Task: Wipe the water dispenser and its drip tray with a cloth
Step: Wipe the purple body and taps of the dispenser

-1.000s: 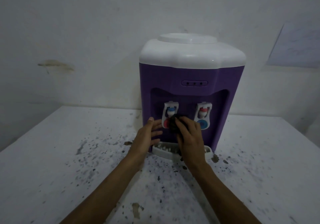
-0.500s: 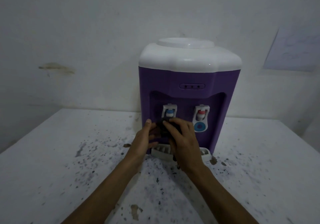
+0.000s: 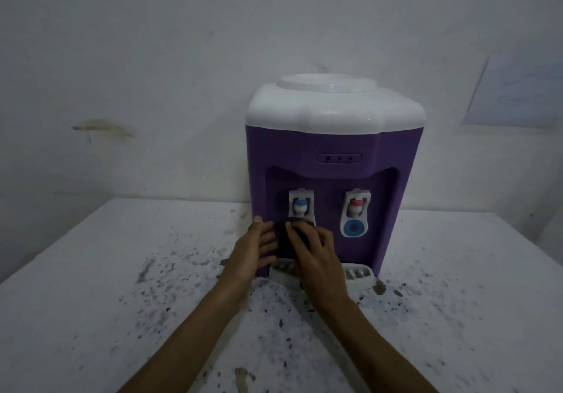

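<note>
White table [image 3: 91, 286]: one dispenser [image 3: 332, 149], two taps, one cloth [image 3: 283, 240]

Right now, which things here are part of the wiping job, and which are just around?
Job: water dispenser, drip tray, dark cloth, left hand, right hand.
Around: speckled white table, paper on the wall, wall stain.
</note>
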`<action>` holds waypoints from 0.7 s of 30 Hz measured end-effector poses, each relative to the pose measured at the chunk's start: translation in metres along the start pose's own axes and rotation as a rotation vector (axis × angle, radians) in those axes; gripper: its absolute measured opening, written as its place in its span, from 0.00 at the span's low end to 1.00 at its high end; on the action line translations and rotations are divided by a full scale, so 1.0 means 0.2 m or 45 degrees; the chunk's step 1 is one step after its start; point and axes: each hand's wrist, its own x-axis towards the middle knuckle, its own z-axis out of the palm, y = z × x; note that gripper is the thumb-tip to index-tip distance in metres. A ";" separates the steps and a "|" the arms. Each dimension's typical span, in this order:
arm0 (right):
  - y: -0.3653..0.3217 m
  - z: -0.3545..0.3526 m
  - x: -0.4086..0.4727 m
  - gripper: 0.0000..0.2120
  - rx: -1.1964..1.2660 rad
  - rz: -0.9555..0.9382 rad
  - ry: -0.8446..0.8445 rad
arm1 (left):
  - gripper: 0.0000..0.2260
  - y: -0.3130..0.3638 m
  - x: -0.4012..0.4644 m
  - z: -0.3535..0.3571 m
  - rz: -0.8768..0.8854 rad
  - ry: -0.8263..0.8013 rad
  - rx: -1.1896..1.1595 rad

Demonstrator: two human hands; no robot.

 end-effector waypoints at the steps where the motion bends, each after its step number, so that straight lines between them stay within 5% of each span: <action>1: 0.01 0.00 0.00 0.26 0.000 0.018 -0.007 | 0.23 0.00 0.00 0.00 -0.002 -0.004 0.025; 15: 0.07 -0.04 0.01 0.29 0.014 0.208 0.125 | 0.21 -0.02 -0.02 0.00 0.033 -0.144 0.128; 21: 0.06 -0.06 -0.04 0.32 0.077 0.236 0.009 | 0.20 -0.02 -0.02 -0.01 0.045 -0.137 0.175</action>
